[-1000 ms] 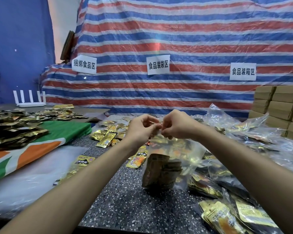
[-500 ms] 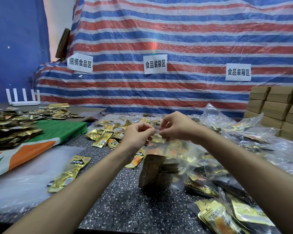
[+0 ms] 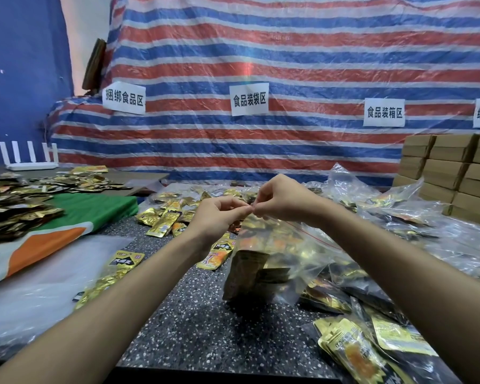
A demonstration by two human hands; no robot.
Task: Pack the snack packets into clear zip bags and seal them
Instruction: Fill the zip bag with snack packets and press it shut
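A clear zip bag stuffed with gold and orange snack packets stands on the speckled table in front of me. My left hand and my right hand meet above it, fingertips together, both pinching the bag's top edge at its left end. The red zip line runs off to the right from my right hand. Loose gold snack packets lie beyond my left hand, and one lies under my left forearm.
Filled clear bags pile up on the right. Brown cardboard boxes are stacked at the far right. A green and orange cloth with heaped packets lies left, beside a white plastic sheet. A striped tarp with paper signs hangs behind.
Both hands stayed pinched together on the bag's top edge and shifted only slightly; my view turned a little, sliding the scene leftward.
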